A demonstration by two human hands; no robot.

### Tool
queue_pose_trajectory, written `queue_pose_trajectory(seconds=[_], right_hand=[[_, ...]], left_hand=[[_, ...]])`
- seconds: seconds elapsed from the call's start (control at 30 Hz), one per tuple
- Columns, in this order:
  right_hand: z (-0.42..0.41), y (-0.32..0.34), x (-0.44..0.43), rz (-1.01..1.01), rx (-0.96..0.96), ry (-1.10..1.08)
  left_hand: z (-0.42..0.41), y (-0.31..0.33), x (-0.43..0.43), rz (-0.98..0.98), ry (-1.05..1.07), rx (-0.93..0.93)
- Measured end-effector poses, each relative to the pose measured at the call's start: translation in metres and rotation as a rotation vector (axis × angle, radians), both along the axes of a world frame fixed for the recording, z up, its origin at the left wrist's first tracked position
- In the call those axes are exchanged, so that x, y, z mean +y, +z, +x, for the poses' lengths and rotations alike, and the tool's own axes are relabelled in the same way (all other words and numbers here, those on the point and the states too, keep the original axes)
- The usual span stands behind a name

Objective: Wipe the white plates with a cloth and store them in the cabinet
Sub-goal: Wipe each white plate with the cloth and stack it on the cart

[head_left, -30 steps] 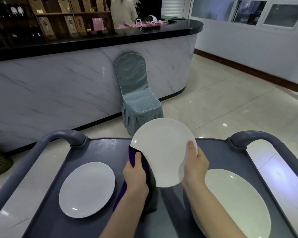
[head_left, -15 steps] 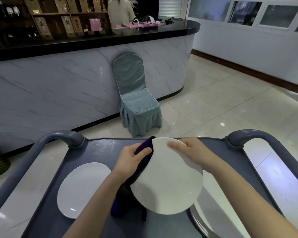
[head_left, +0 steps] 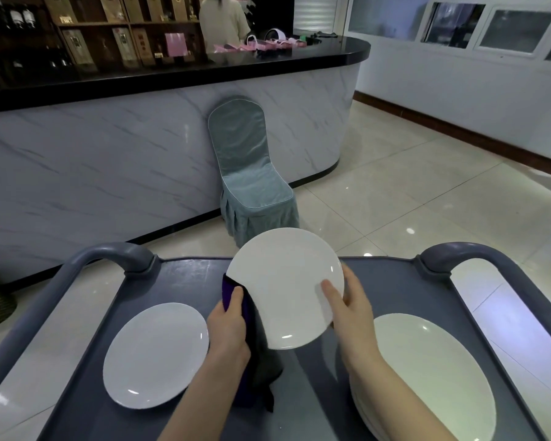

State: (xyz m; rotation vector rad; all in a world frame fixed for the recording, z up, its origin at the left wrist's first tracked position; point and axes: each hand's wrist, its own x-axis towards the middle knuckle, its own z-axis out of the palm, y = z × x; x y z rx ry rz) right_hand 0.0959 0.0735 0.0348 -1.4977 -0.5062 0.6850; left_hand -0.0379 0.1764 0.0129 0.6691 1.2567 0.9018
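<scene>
I hold a round white plate tilted up above the grey cart top. My right hand grips its right rim, thumb on the face. My left hand presses a dark purple cloth against the plate's lower left edge; the cloth hangs down behind the plate. A single white plate lies flat on the cart at the left. A stack of white plates sits at the right, partly hidden by my right forearm.
The cart has raised grey handles at the left and right. Beyond it a teal covered chair stands against a marble-fronted bar counter. A person stands behind the counter. Tiled floor spreads to the right.
The plate has tilted back up from a flatter, lower position. My right hand slid from the top rim to the right rim, and my left hand with the cloth dropped to the lower left edge.
</scene>
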Motion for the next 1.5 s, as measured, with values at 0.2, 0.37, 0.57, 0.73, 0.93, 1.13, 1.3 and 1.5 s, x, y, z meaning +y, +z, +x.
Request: queue_pose_trajectory(seconds=[0.2,0.37,0.57,0.73,0.93,1.13,1.3,1.5], right_hand=[[0.023,-0.002,-0.032,-0.073,-1.454,0.481],[0.02,0.003,-0.026,-0.097,-1.762,0.598],[0.01,0.021,-0.026,-0.073,-1.36,0.54],[-0.015,0.03,-0.02,-0.001,-0.625,0.462],[-0.017,0.042,-0.006,0.057,-0.004,0.056],[-0.016,0.05,-0.004,0.066,0.132,-0.011],[-0.021,0.04,-0.006,-0.027,-0.02,-0.076],[-0.013,0.045,-0.002,0.028,0.103,-0.093]], left_hand=[[-0.012,0.01,0.025,0.044,-0.092,0.129],[-0.01,0.02,0.028,0.036,-0.251,0.127],[-0.005,0.041,0.022,-0.139,-0.312,-0.301],[0.024,0.048,-0.006,0.231,-0.485,-0.009],[0.045,0.027,-0.044,1.071,-0.627,0.374],[0.053,0.022,-0.035,1.083,-0.726,0.418],[0.054,0.03,-0.018,0.805,-0.661,0.336],[0.051,0.022,-0.051,1.18,-0.871,0.57]])
